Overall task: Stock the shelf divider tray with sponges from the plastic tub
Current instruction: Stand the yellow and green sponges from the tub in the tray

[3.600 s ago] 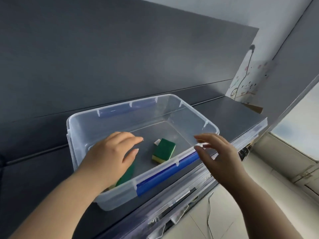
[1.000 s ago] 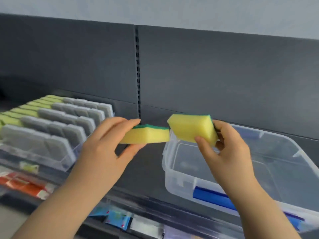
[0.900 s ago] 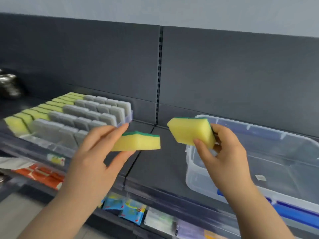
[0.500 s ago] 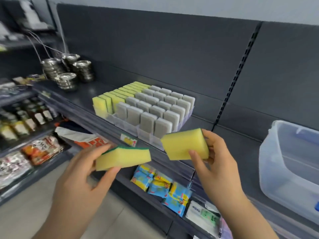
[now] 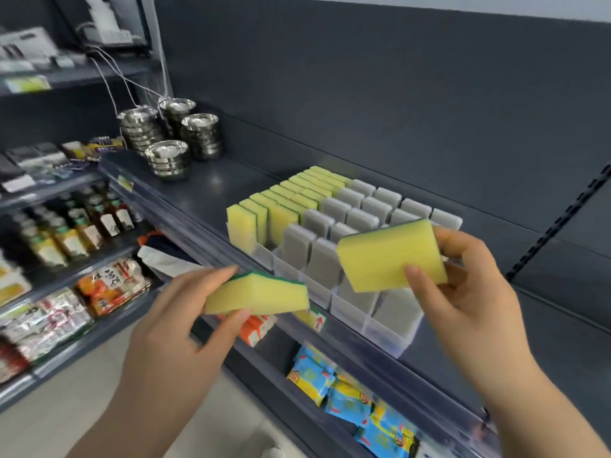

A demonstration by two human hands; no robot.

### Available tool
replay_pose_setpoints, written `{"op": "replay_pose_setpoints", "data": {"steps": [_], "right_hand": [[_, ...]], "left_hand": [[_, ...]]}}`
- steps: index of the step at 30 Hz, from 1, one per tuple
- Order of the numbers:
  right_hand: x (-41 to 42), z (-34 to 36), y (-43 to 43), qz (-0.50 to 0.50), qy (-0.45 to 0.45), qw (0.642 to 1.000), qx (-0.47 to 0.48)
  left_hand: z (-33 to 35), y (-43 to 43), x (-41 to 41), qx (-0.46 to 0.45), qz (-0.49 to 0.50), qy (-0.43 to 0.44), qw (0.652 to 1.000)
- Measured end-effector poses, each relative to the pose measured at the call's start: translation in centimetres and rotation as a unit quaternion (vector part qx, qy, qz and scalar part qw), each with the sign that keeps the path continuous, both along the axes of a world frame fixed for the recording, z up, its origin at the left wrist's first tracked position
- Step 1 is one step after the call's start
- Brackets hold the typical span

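Dark grey shop shelving, dark back panel. Far left, lower racks: bottles [image 5: 82, 223], blurred, not counted. Upper shelf [image 5: 211, 183], left end: steel bowls [image 5: 168, 157] in 4 stacks.

Left hand [image 5: 172, 328]: holds left sponge [image 5: 258, 297] flat, fingers on the green top, thumb under the yellow foam. It hangs in front of the shelf edge, short of the tray.

Tray [image 5: 386, 335]: clear plastic, on the shelf at its front edge. Left lanes hold yellow sponges [image 5: 251, 223] standing on edge, at least 2 lanes; they overlap too much to count. Right lanes hold grey pieces [image 5: 334, 209], also upright; cannot tell whether these are sponges or dividers.

Right sponge [image 5: 386, 256]: yellow face to camera, tilted, in front of the grey lanes and above the tray's front wall, not touching it. Right hand [image 5: 463, 292]: grips it at its right end, thumb on the near face, fingers behind.

Count in hand: 2 sponges, 1 per hand. Tub: not in view.

Handling (judgement): light, soft foam that gives under a squeeze; green face rougher and stiffer. Not fragile, not slippery. Pinch lightly across the two broad faces near one end, leaving the other end free to enter a lane on edge. Too hard a squeeze may bulge it against the dividers.

Below the tray: blue packets [image 5: 347, 391], at least 3.
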State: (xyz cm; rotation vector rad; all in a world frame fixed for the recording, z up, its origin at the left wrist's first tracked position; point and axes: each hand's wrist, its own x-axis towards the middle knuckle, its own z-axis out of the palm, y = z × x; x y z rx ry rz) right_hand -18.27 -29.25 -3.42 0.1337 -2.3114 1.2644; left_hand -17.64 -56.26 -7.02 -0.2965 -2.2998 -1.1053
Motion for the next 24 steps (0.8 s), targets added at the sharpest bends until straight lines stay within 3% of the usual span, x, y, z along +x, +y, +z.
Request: {"op": "replay_pose_setpoints", "data": {"steps": [8, 12, 24], "right_hand": [[-12.3, 2.2, -3.9, 0.011, 0.013, 1.000, -0.021], [-16.4, 1.4, -5.5, -0.011, 0.000, 1.000, 0.012], [-19.7, -0.2, -10.7, -0.129, -0.046, 0.985, 0.100]], "left_hand": [[2.6, -3.3, -12.5, -0.092, 0.003, 0.032, 0.995], [1.8, -4.7, -16.0, -0.077, 0.008, 0.037, 0.996], [1.3, -7.8, -26.9, -0.078, -0.072, 0.030, 0.994]]}}
